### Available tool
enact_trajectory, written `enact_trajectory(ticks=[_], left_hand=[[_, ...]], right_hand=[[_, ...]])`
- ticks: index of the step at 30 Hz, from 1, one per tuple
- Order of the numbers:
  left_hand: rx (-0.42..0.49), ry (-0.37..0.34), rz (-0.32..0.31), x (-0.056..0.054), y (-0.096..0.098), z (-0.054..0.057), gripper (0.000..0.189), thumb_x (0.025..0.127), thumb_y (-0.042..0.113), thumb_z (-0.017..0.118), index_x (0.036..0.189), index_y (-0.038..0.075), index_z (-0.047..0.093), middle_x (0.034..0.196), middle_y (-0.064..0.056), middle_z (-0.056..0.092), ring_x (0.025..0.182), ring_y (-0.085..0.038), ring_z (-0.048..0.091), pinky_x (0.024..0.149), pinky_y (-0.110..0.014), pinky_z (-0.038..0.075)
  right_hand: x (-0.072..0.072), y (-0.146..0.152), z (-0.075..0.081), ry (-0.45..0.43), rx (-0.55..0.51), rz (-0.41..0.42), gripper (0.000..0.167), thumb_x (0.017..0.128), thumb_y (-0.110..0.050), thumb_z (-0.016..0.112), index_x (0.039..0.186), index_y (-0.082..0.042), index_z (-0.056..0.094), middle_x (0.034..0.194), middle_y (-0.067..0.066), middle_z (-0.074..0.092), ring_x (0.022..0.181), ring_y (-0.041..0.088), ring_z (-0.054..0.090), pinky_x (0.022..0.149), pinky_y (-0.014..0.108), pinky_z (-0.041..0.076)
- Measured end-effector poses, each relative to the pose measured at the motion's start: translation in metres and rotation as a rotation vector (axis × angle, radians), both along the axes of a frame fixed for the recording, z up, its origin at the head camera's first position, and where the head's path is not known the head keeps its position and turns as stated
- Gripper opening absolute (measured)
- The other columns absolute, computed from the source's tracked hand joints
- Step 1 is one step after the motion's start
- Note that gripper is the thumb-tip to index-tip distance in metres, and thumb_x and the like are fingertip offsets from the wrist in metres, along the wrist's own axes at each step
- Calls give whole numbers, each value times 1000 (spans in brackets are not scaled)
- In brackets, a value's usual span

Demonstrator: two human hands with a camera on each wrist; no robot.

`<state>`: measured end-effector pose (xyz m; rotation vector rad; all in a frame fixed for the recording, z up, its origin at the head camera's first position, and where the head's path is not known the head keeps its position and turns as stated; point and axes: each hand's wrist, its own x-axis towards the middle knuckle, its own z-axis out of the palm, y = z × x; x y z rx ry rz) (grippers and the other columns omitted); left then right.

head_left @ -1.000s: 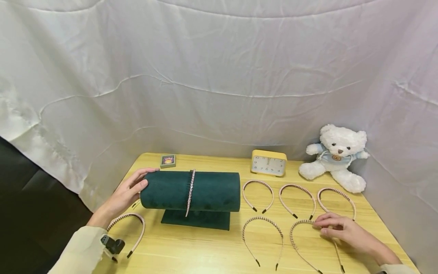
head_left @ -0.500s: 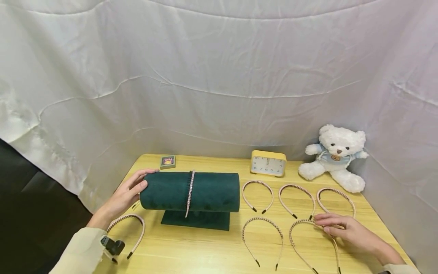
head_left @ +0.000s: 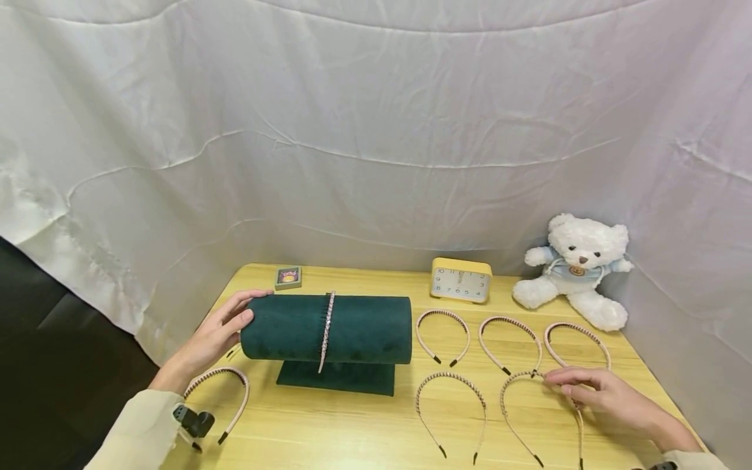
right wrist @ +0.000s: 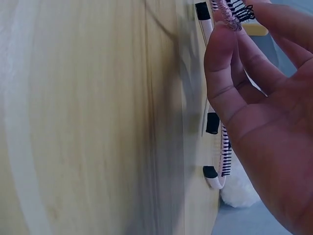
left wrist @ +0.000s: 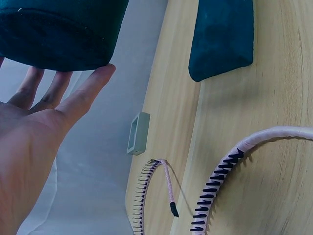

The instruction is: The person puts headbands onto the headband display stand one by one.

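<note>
Right fingers (right wrist: pixel 286 24) pinch a slim, toothed, glittery headband (right wrist: pixel 230 17); left fingers (left wrist: pixel 85 93) spread against a velvety green cylinder (head_left: pixel 370 329).

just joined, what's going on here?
Someone at a table has both hands busy. The left hand rests against the left end of a green padded display stand, which carries one headband around its roll. The right hand pinches another headband near its top. Four more headbands lie right of the stand, and two others left of it, one mostly hidden by the left arm in the head view.
</note>
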<state>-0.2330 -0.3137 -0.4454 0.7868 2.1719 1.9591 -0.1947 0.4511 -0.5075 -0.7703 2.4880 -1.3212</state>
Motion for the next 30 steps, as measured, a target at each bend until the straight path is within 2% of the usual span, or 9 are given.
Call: enact_trajectory(ticks=[5,10,13,15,16,18,23,25,30], left_hand=[[8,4,-16,0,0,-1,46,120,10,35,166,7,37,169,6,43,144,-3,52,99,-28,59],[-14,3,4,0,-1,-1,45,120,11,35,165,8,37,167,11,43,146,-1,48,98,-26,56],[-20,3,13,-1,-1,-1,45,120,11,35,165,8,37,167,11,44,147,-1,46,96,-24,55],[-24,3,15,-1,-1,0,45,120,11,35,165,8,38,167,11,43,147,0,46,96,-24,55],[-27,3,17,0,-1,0,45,120,11,35,165,8,38,167,11,43,147,0,45,96,-25,55],[-35,3,19,0,-1,0,46,120,11,35,166,9,37,167,11,43,148,0,44,99,-25,54],[-52,1,23,1,-1,0,46,120,12,35,166,9,37,168,13,41,150,2,40,101,-25,51],[-47,-1,20,0,-1,0,46,120,12,35,166,9,37,168,12,41,150,2,41,101,-25,52],[-21,-5,4,-1,-2,-1,46,120,11,35,166,9,36,168,9,42,145,-2,50,101,-27,57]], right_hand=[[-3,4,-2,-85,-73,29,31,113,1,52,138,5,69,147,-19,68,121,-10,62,85,22,58],[-6,4,-1,-138,-124,88,34,113,4,47,143,12,62,146,-16,69,94,16,67,73,33,58],[-7,4,0,-167,-130,110,36,114,4,45,147,14,57,127,-4,75,84,27,61,69,37,55],[-7,5,1,-179,-129,114,37,114,4,44,148,14,56,111,7,71,79,31,57,67,39,53],[-7,6,2,-181,-126,114,37,114,4,44,148,14,55,105,10,69,79,33,56,67,39,52],[-7,7,3,-173,-113,103,37,114,4,45,147,13,57,105,10,70,81,31,57,68,38,53],[-7,9,4,-165,-84,63,37,114,1,48,148,8,59,129,-3,75,89,20,66,73,33,57],[-7,9,4,-175,-86,57,37,115,0,47,149,8,59,127,-3,75,88,21,66,72,34,57],[-10,10,6,-255,-129,80,39,117,-1,42,152,12,54,112,8,73,85,24,63,69,38,56]])
